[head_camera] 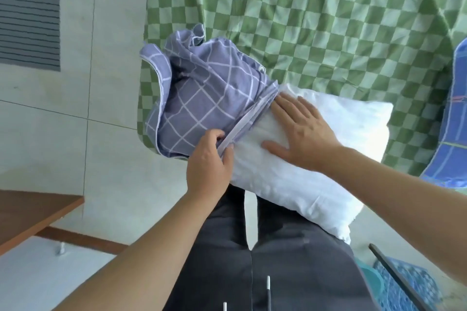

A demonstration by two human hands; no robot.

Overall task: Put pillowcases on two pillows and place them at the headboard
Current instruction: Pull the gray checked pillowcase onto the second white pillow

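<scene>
1. The pillow point(298, 174) is plain white, soft and a little crumpled, and it lies slantwise over the near edge of the bed and across the person's lap; one end is inside the pillowcase, while the rest, more than half of it, is bare
2. The pillowcase point(202, 98) is lavender with a thin white grid and a pale band along its open edge; it is bunched in loose folds round the far left end of the pillow, its empty part flopping toward the floor side of the bed
3. The left hand point(208, 161) pinches the pale band of the pillowcase opening between thumb and curled fingers, at the near side of the pillow
4. The right hand point(300, 131) lies flat on top of the bare pillow, fingers straight and spread, holding nothing, its fingertips reaching the edge of the pillowcase opening
5. Under both things lies a green checked bedcover point(316, 28), rumpled with many creases, covering the bed up to the top of the view
6. At the right edge a blue patterned cloth point(454, 129) rests on the bedcover, well apart from the pillow; what it is cannot be told
7. The person's dark trousers point(265, 255) fill the lower middle
8. To the left is a pale tiled floor point(75, 108), with a brown wooden furniture corner point(30, 214) at the lower left and a grey striped mat point(27, 7) at the upper left
</scene>
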